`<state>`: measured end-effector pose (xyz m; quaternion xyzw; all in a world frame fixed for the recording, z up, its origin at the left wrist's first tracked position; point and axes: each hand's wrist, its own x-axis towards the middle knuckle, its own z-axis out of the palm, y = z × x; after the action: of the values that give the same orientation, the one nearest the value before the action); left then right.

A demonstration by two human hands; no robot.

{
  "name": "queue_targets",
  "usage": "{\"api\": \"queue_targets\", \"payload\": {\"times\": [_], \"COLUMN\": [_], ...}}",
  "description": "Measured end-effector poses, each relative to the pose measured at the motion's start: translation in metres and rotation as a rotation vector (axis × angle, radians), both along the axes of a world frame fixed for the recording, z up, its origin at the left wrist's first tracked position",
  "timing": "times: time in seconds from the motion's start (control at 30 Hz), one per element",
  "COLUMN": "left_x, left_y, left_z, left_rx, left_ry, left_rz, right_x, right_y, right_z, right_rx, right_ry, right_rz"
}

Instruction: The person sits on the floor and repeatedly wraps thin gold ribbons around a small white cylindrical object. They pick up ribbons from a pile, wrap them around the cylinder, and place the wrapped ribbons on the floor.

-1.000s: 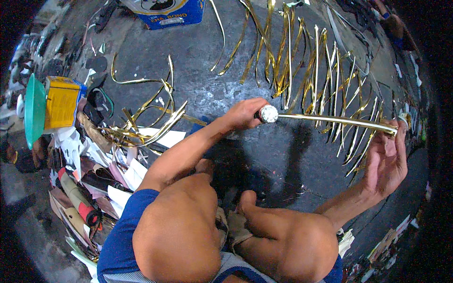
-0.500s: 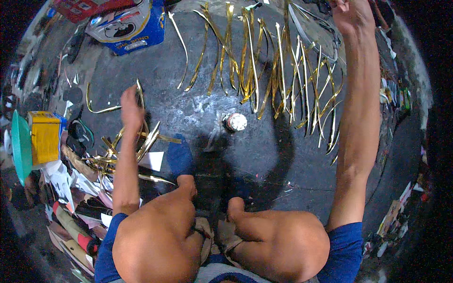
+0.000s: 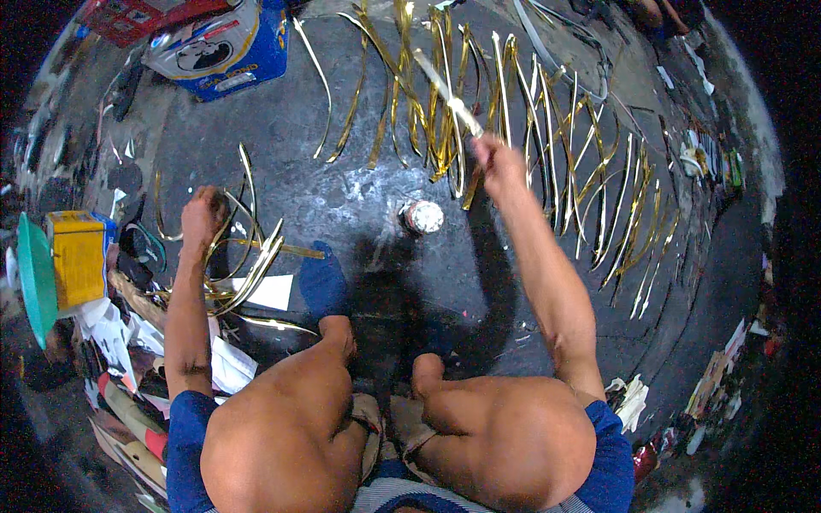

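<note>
My right hand (image 3: 503, 167) grips a pale, slim stick-like tool (image 3: 449, 94), somewhat blurred, that points up and left over the strips. Beneath it, shiny gold strips (image 3: 440, 141) lie in a long row across the dark floor. On the left, my left hand (image 3: 203, 218) is closed at a curved gold strip (image 3: 161, 205); its fingertips are partly hidden. Beside that hand lies a loose bundle of gold strips (image 3: 256, 269). Between my hands stands a small round can (image 3: 423, 217) with a white-smeared top.
A blue and white box (image 3: 248, 64) stands at the far left, near a red box (image 3: 128, 17). A yellow tin (image 3: 79, 256) with a green dish (image 3: 37, 278) is at the left. White paper scraps (image 3: 231, 363) lie by my left knee. A grey loop (image 3: 590, 90) lies far right.
My right hand has come in from the far right to above the row, with the pale tool now in view. My left hand has moved left and slightly nearer. More strips show at the right.
</note>
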<state>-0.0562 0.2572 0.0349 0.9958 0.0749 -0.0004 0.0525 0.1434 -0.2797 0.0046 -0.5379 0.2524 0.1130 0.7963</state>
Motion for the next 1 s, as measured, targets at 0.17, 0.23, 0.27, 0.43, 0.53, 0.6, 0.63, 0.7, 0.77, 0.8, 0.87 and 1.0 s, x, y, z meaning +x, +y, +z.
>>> {"api": "queue_targets", "payload": {"times": [0.17,0.23,0.27,0.43,0.53,0.6,0.63,0.7,0.77,0.8,0.87,1.0], "left_x": [0.0,0.016,0.015,0.018,0.013,0.01,0.009,0.008,0.003,0.004,0.001,-0.005], "left_y": [-0.012,-0.058,-0.081,-0.18,-0.22,-0.233,-0.239,-0.244,-0.245,-0.25,-0.255,-0.246], "left_z": [0.035,0.037,0.042,0.004,-0.01,-0.021,-0.026,-0.034,-0.043,-0.037,-0.023,-0.021], "left_rx": [-0.087,-0.126,-0.324,-0.885,-1.484,-1.566,-1.586,-1.564,-1.48,-1.529,-1.619,-2.056], "left_ry": [-0.291,-0.271,-0.295,-0.023,0.17,0.25,0.293,0.343,0.362,0.383,0.421,0.563], "left_rz": [0.003,0.006,-0.009,-0.034,0.195,0.242,0.286,0.321,0.32,0.34,0.386,0.45], "right_x": [-0.101,-0.129,-0.143,-0.157,-0.155,-0.154,-0.15,-0.146,-0.147,-0.149,-0.155,-0.161], "right_y": [0.028,0.011,0.028,0.065,0.066,0.063,0.056,0.053,0.06,0.069,0.087,0.101], "right_z": [-0.011,-0.021,0.008,0.024,0.029,0.042,0.033,0.031,0.034,0.046,0.054,0.061], "right_rx": [-0.477,-0.833,-0.878,-0.965,-0.848,-0.742,-0.737,-0.591,-0.476,-0.398,-0.338,-0.602], "right_ry": [0.047,-0.246,-0.295,-0.711,-0.449,-0.331,-0.412,-0.414,-0.453,-0.462,-0.465,-0.477], "right_rz": [0.301,0.6,0.722,0.567,0.495,0.298,0.235,0.086,0.127,0.132,0.151,0.243]}}
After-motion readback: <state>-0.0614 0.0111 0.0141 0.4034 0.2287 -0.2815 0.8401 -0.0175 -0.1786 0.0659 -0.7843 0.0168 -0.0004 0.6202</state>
